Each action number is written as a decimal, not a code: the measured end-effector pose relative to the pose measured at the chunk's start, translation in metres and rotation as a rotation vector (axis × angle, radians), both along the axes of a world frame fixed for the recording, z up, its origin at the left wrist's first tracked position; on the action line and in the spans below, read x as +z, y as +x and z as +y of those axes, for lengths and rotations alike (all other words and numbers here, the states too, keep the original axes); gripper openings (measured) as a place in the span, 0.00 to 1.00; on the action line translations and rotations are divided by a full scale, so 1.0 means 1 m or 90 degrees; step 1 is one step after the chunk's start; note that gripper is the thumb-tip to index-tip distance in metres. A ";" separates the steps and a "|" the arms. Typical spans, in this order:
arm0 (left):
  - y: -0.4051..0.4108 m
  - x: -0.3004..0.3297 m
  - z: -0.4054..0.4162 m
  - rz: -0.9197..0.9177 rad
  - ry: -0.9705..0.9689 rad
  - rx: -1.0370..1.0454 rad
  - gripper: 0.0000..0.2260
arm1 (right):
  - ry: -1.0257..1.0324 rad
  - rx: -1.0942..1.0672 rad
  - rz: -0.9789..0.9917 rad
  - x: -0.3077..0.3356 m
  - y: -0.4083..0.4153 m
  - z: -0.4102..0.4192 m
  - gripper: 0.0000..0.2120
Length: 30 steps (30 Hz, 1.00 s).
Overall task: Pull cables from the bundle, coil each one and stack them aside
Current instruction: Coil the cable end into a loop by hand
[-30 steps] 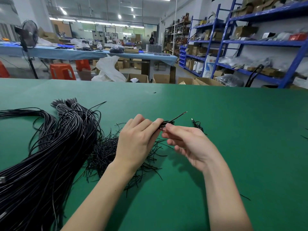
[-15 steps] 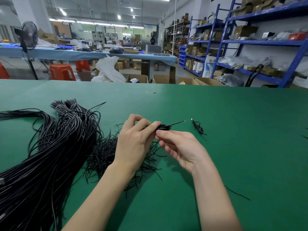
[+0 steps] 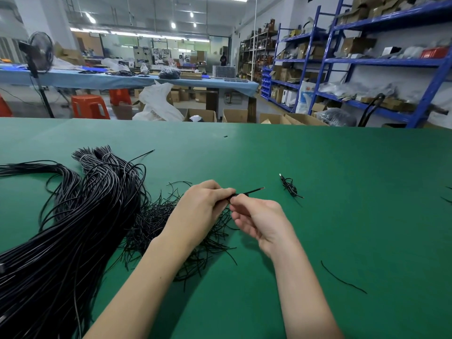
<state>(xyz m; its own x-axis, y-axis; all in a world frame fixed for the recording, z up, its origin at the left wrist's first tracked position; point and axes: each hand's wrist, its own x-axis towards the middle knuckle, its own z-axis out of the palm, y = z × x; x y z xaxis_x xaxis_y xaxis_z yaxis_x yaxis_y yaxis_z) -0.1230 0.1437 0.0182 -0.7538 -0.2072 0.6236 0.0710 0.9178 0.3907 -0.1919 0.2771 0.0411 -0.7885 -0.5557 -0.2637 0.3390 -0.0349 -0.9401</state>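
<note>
Pinching the coiled cable (image 3: 241, 194), both hands: left hand (image 3: 205, 206), right hand (image 3: 259, 216); tip aims up-right.

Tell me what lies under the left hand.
Under the left hand lies a tangle of thin black strands on the green table. How much tangle the hand and forearm cover cannot be seen.

Bright overhead strip lights (image 3: 137, 34); soft shadows; wide-angle edge distortion.

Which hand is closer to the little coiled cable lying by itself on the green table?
Right. The right hand is nearer the little coiled cable, which lies beyond it to the right. The left hand sits farther left, beside the big cable bundle.
</note>
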 end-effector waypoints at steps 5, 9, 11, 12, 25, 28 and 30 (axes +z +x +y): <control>0.000 -0.001 0.003 -0.035 -0.019 -0.016 0.09 | 0.156 -0.038 0.200 0.000 -0.008 0.008 0.02; 0.000 -0.001 0.006 -0.048 -0.015 -0.025 0.08 | 0.211 -0.064 0.323 -0.004 -0.009 0.008 0.02; 0.001 0.001 0.007 -0.031 -0.006 -0.023 0.09 | 0.168 -0.093 0.341 -0.005 -0.009 0.006 0.04; 0.001 0.002 0.007 -0.025 0.000 -0.022 0.09 | 0.152 -0.111 0.357 -0.005 -0.009 0.005 0.05; 0.003 0.018 0.013 -0.013 0.012 0.036 0.07 | 0.229 -0.060 0.677 -0.007 -0.013 0.010 0.04; 0.002 0.017 0.014 -0.034 -0.009 0.044 0.06 | 0.218 -0.058 0.666 -0.005 -0.013 0.010 0.05; 0.001 0.015 0.015 -0.067 -0.007 0.041 0.07 | 0.206 -0.064 0.634 -0.004 -0.013 0.009 0.05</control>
<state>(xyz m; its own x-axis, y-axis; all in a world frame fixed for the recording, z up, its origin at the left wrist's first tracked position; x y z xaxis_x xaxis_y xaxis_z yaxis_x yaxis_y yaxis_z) -0.1219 0.1582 0.0336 -0.8004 -0.2503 0.5447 -0.0286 0.9236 0.3823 -0.2053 0.2862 0.0369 -0.7693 -0.4945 0.4045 -0.5823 0.2823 -0.7624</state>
